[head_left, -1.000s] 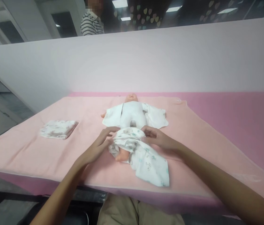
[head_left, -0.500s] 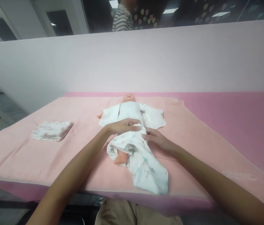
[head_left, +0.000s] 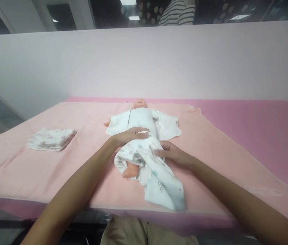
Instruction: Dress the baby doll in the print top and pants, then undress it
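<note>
A baby doll (head_left: 142, 118) lies on its back on a pale pink towel (head_left: 88, 163), head away from me, in an open white top. A white printed cloth (head_left: 156, 178) is bunched over its legs and trails toward the table's near edge; one bare foot (head_left: 128, 173) pokes out. My left hand (head_left: 130, 135) lies across the doll's waist, fingers pressed on the top edge of the cloth. My right hand (head_left: 171, 153) holds the cloth's right side at the doll's hip, fingers curled on the fabric.
A folded printed cloth (head_left: 50, 139) lies on the towel at the left. The towel covers a pink table (head_left: 261, 126) against a pale partition wall. Behind the wall a person in a striped shirt (head_left: 179, 13) stands. My knees show below the table edge.
My left hand slid from the doll's left hip up across its waist onto the cloth. My right hand shifted slightly along the cloth. The person behind the wall walked to the right.
</note>
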Demonstrator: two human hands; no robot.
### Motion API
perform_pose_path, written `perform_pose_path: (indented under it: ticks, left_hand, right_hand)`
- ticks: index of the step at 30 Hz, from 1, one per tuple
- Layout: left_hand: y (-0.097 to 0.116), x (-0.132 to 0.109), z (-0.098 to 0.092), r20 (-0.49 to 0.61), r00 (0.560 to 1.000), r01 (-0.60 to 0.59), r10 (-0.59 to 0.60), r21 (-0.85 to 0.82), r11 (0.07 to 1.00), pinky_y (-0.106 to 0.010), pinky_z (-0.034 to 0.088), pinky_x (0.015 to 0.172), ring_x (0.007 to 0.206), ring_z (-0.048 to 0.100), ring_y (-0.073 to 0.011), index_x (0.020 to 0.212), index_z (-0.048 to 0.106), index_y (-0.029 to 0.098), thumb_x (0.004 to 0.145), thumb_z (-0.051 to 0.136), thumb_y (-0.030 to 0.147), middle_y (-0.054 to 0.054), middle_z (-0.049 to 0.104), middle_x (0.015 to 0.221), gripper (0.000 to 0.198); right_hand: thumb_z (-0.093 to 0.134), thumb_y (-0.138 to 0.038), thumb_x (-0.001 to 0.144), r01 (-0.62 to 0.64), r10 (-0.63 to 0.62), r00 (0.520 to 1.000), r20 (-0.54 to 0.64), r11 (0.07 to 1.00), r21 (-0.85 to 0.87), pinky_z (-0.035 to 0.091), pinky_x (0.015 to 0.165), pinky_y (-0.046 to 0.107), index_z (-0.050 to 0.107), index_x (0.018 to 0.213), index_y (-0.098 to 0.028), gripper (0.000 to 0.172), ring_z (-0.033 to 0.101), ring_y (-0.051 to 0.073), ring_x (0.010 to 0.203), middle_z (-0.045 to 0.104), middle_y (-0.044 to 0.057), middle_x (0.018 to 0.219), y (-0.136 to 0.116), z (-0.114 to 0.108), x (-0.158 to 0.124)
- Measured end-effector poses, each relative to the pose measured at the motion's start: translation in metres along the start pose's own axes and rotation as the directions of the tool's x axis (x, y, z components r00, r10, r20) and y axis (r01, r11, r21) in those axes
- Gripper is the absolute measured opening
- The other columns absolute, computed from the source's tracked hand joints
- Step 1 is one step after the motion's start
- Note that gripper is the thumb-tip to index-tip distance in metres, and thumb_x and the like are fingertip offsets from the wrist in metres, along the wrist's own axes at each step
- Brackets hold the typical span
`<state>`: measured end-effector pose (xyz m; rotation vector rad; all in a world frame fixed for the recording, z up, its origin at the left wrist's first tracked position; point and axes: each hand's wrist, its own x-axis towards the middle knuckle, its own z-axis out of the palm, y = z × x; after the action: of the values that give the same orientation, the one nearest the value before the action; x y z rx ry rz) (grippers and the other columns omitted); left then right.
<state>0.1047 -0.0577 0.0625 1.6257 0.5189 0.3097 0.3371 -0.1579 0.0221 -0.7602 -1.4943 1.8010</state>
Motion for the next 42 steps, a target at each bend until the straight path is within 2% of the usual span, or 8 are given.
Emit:
perform_pose_path:
  ticks: [6, 13, 19, 25, 30, 33, 38, 42]
  left_hand:
    - [0.002, -0.002, -0.004, 0.262, 0.96, 0.068, -0.099, 0.122, 0.99, -0.029, 0.051, 0.076, 0.089, 0.063, -0.0204, 0.103, 0.068, 0.019, 0.078, 0.089, 0.053, -0.004, 0.066, 0.097, 0.047]
    - [-0.001, -0.002, 0.002, -0.027, 1.0, -0.006, 0.004, -0.06, 0.998, -0.021, 0.045, 0.069, 0.08, 0.058, -0.0133, 0.107, 0.06, 0.021, 0.086, 0.084, 0.053, 0.001, 0.059, 0.093, 0.045]
    - [-0.001, -0.002, 0.005, -0.092, 0.994, 0.055, -0.064, -0.092, 0.994, -0.027, 0.051, 0.083, 0.096, 0.065, -0.0188, 0.115, 0.066, 0.019, 0.09, 0.078, 0.057, -0.005, 0.067, 0.106, 0.047]
    - [-0.008, -0.003, -0.014, 0.112, 0.987, 0.121, -0.119, -0.018, 0.992, -0.037, 0.056, 0.09, 0.102, 0.07, -0.0278, 0.115, 0.07, 0.018, 0.069, 0.093, 0.056, -0.008, 0.075, 0.109, 0.064]
    - [-0.007, -0.002, -0.011, 0.03, 0.994, 0.098, -0.102, 0.113, 0.989, -0.035, 0.054, 0.097, 0.116, 0.066, -0.0263, 0.122, 0.067, 0.022, 0.085, 0.082, 0.057, -0.006, 0.072, 0.121, 0.053]
    - [-0.006, -0.002, -0.006, -0.051, 0.992, 0.12, -0.113, 0.157, 0.98, -0.034, 0.053, 0.097, 0.12, 0.064, -0.0263, 0.13, 0.064, 0.024, 0.088, 0.078, 0.059, -0.005, 0.07, 0.123, 0.056]
    - [-0.006, -0.002, -0.007, 0.053, 0.994, 0.091, -0.096, 0.086, 0.992, -0.039, 0.05, 0.108, 0.136, 0.056, -0.0317, 0.139, 0.062, 0.023, 0.086, 0.078, 0.064, -0.01, 0.067, 0.137, 0.069]
    - [-0.005, -0.001, -0.011, 0.203, 0.974, 0.084, -0.1, 0.086, 0.993, -0.039, 0.056, 0.099, 0.124, 0.064, -0.0337, 0.126, 0.068, 0.021, 0.069, 0.094, 0.054, -0.01, 0.072, 0.125, 0.071]
  right_hand:
    - [0.08, -0.047, 0.09, 0.088, -0.049, 0.986, -0.156, 0.962, 0.258, 0.055, 0.078, 0.029, 0.07, 0.121, -0.015, 0.046, 0.069, 0.02, 0.091, 0.072, 0.01, 0.108, 0.0, 0.012, 0.002]
    - [0.077, -0.048, 0.093, -0.094, 0.09, 0.995, 0.052, 0.993, 0.067, 0.056, 0.087, 0.027, 0.071, 0.128, -0.013, 0.049, 0.069, 0.018, 0.098, 0.071, 0.012, 0.115, -0.006, 0.001, -0.004]
    - [0.076, -0.044, 0.095, -0.024, 0.018, 0.997, 0.08, 0.997, 0.074, 0.056, 0.095, 0.028, 0.072, 0.13, -0.014, 0.046, 0.069, 0.018, 0.102, 0.07, 0.013, 0.123, -0.001, -0.007, -0.004]
    - [0.069, -0.052, 0.099, 0.033, -0.014, 0.994, -0.109, 0.984, 0.173, 0.055, 0.1, 0.033, 0.064, 0.141, -0.017, 0.055, 0.067, 0.022, 0.114, 0.07, 0.013, 0.122, -0.005, 0.0, -0.001]
    - [0.08, -0.055, 0.089, -0.152, 0.149, 0.981, 0.122, 0.988, 0.019, 0.057, 0.091, 0.029, 0.066, 0.135, -0.013, 0.064, 0.07, 0.021, 0.105, 0.071, 0.014, 0.119, -0.004, -0.008, -0.007]
    - [0.089, -0.047, 0.08, -0.147, 0.149, 0.979, 0.138, 0.989, -0.019, 0.056, 0.091, 0.028, 0.067, 0.132, -0.013, 0.065, 0.07, 0.02, 0.102, 0.071, 0.012, 0.119, -0.005, -0.011, -0.007]
    - [0.075, -0.039, 0.085, -0.029, 0.044, 0.997, -0.06, 0.974, 0.227, 0.056, 0.097, 0.035, 0.067, 0.13, -0.013, 0.052, 0.069, 0.025, 0.108, 0.073, 0.012, 0.115, -0.007, -0.001, -0.004]
    - [0.065, -0.038, 0.082, -0.06, 0.102, 0.991, -0.092, 0.922, 0.383, 0.057, 0.095, 0.04, 0.068, 0.128, -0.014, 0.053, 0.069, 0.029, 0.106, 0.074, 0.011, 0.106, -0.003, 0.003, -0.003]
